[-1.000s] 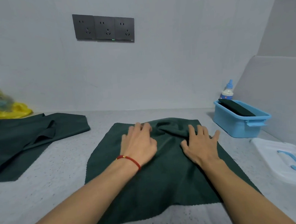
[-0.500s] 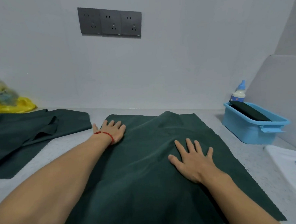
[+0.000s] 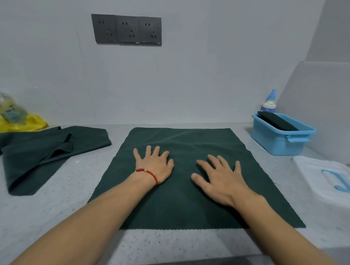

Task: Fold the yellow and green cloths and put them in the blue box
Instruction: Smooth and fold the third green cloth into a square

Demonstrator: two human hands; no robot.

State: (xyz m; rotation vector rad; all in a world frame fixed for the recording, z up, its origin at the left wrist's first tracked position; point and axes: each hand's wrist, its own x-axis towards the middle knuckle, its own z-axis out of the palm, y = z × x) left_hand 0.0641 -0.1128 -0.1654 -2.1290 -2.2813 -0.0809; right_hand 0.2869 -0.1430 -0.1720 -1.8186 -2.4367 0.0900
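On the counter [image 3: 42,218], both hands, left hand [image 3: 154,166] and right hand [image 3: 220,180], press spread fingers [image 3: 148,151] flat on the green cloth [image 3: 195,209].

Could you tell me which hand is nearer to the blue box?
Right. The right hand lies flat on the cloth's box side; the left hand rests farther from the blue box.
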